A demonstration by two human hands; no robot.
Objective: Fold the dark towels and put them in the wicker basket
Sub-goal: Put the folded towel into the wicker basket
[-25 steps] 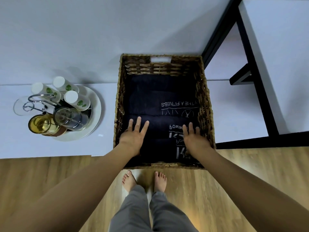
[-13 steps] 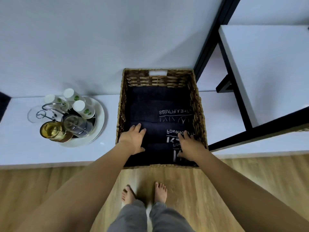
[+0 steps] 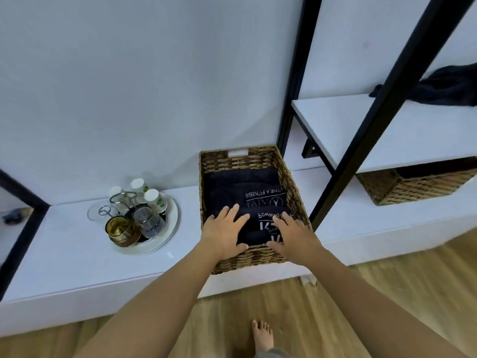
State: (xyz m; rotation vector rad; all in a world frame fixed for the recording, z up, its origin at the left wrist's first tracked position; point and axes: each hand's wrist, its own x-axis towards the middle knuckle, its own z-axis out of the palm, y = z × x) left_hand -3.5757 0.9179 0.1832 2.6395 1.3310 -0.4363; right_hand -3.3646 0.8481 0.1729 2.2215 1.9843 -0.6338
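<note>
The folded dark towels [image 3: 242, 192] are packed in rows inside the wicker basket [image 3: 296, 200] on the white surface [image 3: 77, 249]. The left hand [image 3: 224, 232] and right hand [image 3: 293, 235] are laid spread and flat on the nearest towel, seemingly to press it level with the rest.

towel [image 3: 258, 195] | upside-down white print "THE A FITNESS" | towel below it [image 3: 260, 215] | "Powered", rest unreadable

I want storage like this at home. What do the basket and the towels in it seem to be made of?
The wicker basket looks like woven natural fibre, perhaps rattan or seagrass: tan braided strands with a matte finish. The dark towels look like soft navy or black cloth, probably cotton terry, matte with white printed lettering. The exact fibre cannot be told.
</note>
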